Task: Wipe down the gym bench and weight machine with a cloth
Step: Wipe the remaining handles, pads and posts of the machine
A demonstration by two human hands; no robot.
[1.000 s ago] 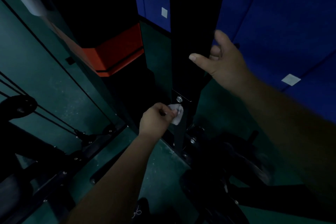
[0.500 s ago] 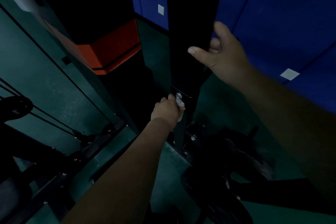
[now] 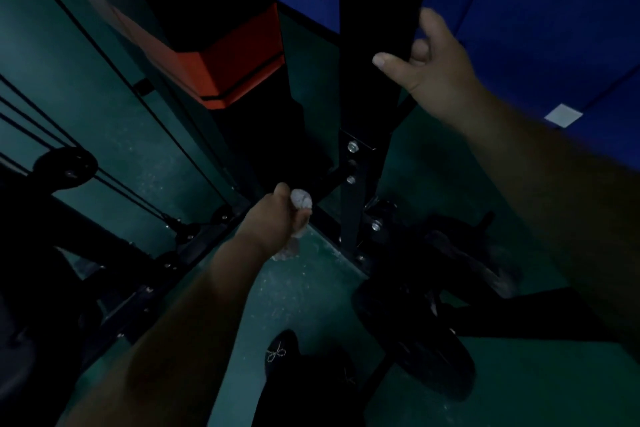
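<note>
In a dim gym room with a dark green floor (image 3: pixel 311 295) and blue wall padding (image 3: pixel 540 10) at upper right, a person's left hand (image 3: pixel 277 222) clenches a crumpled white cloth (image 3: pixel 300 199) at frame centre, just left of the weight machine's black upright post (image 3: pixel 374 45). The right hand (image 3: pixel 433 69) grasps the post higher up, thumb across its front. Black cables (image 3: pixel 114 180) and a pulley (image 3: pixel 65 163) cross the left; an orange pad (image 3: pixel 235 69) sits at upper centre.
</note>
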